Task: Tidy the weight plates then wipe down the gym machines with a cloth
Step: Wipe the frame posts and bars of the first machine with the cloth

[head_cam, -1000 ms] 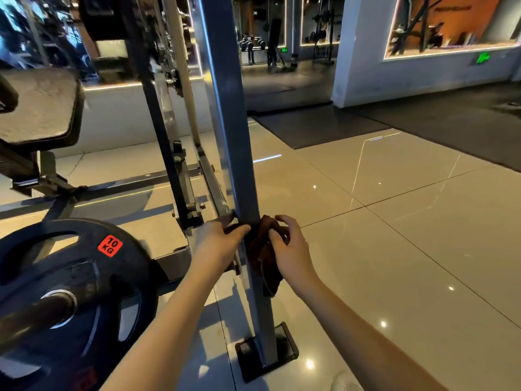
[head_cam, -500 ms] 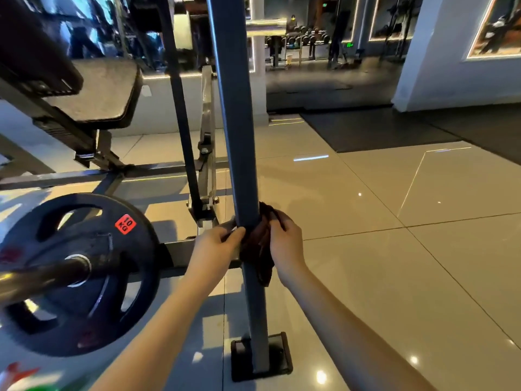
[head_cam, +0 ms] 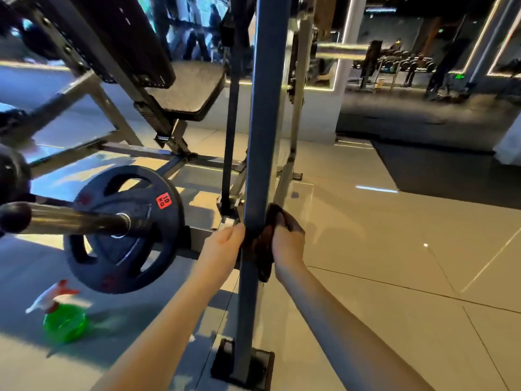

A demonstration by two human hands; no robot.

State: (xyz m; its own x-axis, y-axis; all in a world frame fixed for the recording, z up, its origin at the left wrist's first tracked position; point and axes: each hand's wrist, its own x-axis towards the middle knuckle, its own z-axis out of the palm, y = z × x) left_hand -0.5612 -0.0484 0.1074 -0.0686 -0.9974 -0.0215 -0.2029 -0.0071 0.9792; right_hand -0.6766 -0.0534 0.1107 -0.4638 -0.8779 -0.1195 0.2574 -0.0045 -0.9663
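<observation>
Brown cloth (head_cam: 263, 244) gripped by both hands (head_cam: 225, 245) around upright post (head_cam: 260, 136); open tiles (head_cam: 394, 263) rightward.

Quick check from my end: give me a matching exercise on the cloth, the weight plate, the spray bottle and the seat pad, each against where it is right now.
Things:
1. cloth
2. weight plate
3. spray bottle
4. seat pad

Places:
A. lying on the floor, lower left
B. wrapped around the upright post, held by left hand and right hand
C. raised on the machine frame, behind the post
D. on the bar, red 10 KG label

Pairs: 1-B, 2-D, 3-A, 4-C
</observation>
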